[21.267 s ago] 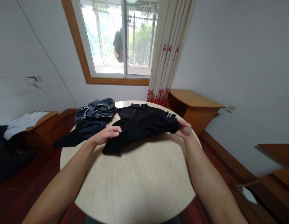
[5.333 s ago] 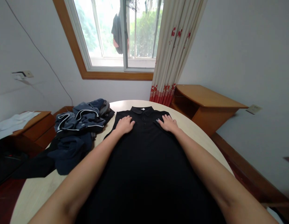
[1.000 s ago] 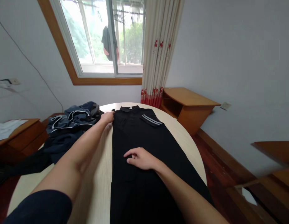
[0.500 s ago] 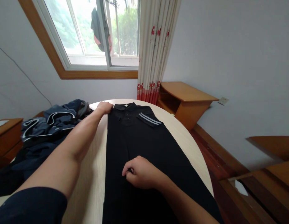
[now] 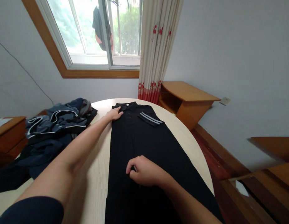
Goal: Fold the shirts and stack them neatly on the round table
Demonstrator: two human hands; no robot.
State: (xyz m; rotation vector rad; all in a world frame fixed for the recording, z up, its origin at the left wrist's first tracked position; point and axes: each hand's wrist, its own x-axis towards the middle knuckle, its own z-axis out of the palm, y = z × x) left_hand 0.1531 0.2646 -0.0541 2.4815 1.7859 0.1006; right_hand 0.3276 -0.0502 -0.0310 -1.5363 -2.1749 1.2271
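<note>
The black polo shirt (image 5: 149,140) lies lengthwise on the pale round tabletop (image 5: 95,174), collar at the far end, its striped sleeve folded inward. The left hand (image 5: 115,114) rests on the shirt beside the collar, its grip open, fingers extended, clasping nothing. The right hand (image 5: 142,171) is over the shirt's middle, its grip loosely curled; whether it pinches any cloth, I cannot tell. Rumpled clothes (image 5: 58,124) are heaped to the left.

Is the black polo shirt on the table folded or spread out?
Partly folded: the black shirt lies lengthwise down the table, but its striped sleeve is turned in over the front.
</note>
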